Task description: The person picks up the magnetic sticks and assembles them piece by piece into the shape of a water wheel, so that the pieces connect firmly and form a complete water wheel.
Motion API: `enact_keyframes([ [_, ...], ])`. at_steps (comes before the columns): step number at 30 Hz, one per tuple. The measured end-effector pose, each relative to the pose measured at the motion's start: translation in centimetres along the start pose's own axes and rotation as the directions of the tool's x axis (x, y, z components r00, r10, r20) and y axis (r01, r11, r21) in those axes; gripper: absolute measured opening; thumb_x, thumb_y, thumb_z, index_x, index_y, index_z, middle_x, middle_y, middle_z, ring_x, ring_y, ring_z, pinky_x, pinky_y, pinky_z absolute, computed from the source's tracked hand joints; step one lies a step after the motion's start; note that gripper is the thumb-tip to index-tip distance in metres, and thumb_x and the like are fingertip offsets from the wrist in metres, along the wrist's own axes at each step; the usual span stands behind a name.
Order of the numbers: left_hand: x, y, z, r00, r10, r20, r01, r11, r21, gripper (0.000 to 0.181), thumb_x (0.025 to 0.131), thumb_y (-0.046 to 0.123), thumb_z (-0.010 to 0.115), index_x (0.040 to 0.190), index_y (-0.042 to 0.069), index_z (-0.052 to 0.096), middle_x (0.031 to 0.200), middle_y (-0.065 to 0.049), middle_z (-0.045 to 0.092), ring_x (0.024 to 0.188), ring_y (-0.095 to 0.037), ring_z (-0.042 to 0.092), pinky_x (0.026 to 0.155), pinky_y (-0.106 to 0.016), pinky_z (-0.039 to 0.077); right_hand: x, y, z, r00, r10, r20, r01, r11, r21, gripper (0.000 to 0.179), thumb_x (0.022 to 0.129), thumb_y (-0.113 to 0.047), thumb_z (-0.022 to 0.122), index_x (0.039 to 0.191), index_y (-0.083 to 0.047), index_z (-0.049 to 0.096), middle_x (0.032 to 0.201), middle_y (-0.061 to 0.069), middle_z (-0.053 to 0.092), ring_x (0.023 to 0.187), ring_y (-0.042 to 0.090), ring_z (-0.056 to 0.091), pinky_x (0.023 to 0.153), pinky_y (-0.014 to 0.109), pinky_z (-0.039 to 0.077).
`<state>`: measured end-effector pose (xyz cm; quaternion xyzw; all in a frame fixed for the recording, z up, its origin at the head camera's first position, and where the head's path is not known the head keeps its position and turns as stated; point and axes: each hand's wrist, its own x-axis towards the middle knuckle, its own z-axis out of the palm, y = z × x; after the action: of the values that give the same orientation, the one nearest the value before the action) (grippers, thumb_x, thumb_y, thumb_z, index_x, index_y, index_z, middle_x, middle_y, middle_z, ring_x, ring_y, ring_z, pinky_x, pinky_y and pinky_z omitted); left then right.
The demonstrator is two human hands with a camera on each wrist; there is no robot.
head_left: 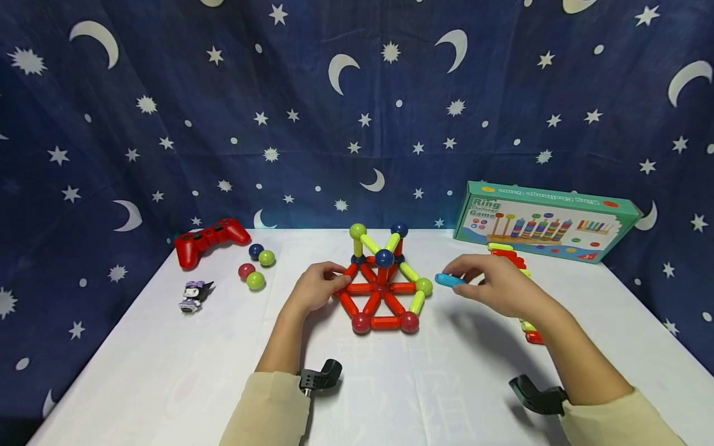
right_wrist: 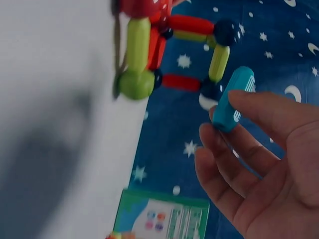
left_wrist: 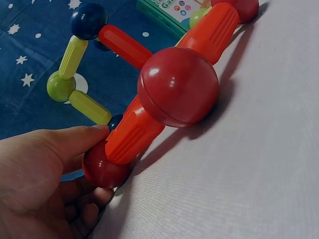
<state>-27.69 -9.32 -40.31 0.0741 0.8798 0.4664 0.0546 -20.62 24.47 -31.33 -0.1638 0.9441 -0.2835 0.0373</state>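
Note:
At the middle of the table stands a magnetic stick-and-ball structure. Its flat base of mostly red rods radiates from a centre ball, and upright rods carry a green ball and blue balls on top. My left hand holds its left corner, thumb and fingers around a red ball. To the right of the structure, my right hand pinches a light-blue magnetic stick between thumb and fingers, off the table. That stick is apart from the nearby green corner ball.
Several red and yellow-green sticks lie under and behind the right forearm. A green game box stands at the back right. On the left are a red game controller, several loose balls and a small figurine.

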Motion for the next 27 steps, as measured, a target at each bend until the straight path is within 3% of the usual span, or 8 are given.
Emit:
enact_keyframes([
  [6, 0.3, -0.1, 0.0, 1.000, -0.017, 0.011, 0.017, 1.000, -0.020, 0.032, 0.096, 0.026, 0.071, 0.122, 0.007, 0.074, 0.103, -0.011, 0.072, 0.086, -0.022, 0.063, 0.079, -0.032, 0.051, 4.1, -2.2, 0.8, 1.000, -0.030, -0.007, 0.029, 0.998, -0.058, 0.026, 0.093, -0.010, 0.073, 0.119, -0.012, 0.074, 0.111, 0.006, 0.074, 0.102, 0.026, 0.066, 0.087, 0.046, 0.058],
  [12, 0.4, -0.2, 0.0, 0.999, -0.037, 0.016, 0.038, 0.999, -0.027, 0.032, 0.096, 0.027, 0.071, 0.123, 0.008, 0.073, 0.102, -0.010, 0.071, 0.083, -0.021, 0.063, 0.073, -0.028, 0.049, 6.7, -3.7, 1.3, 1.000, -0.014, 0.013, 0.015, 0.992, -0.126, 0.026, 0.093, -0.009, 0.072, 0.119, -0.012, 0.075, 0.109, 0.008, 0.075, 0.103, 0.029, 0.065, 0.089, 0.047, 0.057],
  [20, 0.3, 0.0, 0.0, 0.999, -0.038, 0.015, 0.038, 0.999, -0.019, 0.033, 0.096, 0.027, 0.071, 0.123, 0.009, 0.073, 0.105, -0.010, 0.072, 0.085, -0.021, 0.064, 0.077, -0.031, 0.051, 7.7, -4.7, 1.8, 0.999, 0.018, 0.033, -0.014, 0.993, -0.119, 0.026, 0.094, -0.006, 0.071, 0.119, -0.013, 0.075, 0.114, 0.010, 0.074, 0.110, 0.033, 0.064, 0.092, 0.051, 0.057],
  [27, 0.3, -0.3, -0.1, 0.999, -0.031, 0.012, 0.031, 0.999, -0.010, 0.033, 0.096, 0.027, 0.070, 0.123, 0.009, 0.074, 0.106, -0.010, 0.072, 0.088, -0.022, 0.064, 0.082, -0.034, 0.053, 6.3, -3.3, 1.3, 1.000, -0.011, -0.019, 0.009, 0.997, -0.082, 0.035, 0.094, -0.010, 0.072, 0.128, -0.010, 0.070, 0.123, 0.012, 0.072, 0.110, 0.032, 0.065, 0.091, 0.051, 0.058],
])
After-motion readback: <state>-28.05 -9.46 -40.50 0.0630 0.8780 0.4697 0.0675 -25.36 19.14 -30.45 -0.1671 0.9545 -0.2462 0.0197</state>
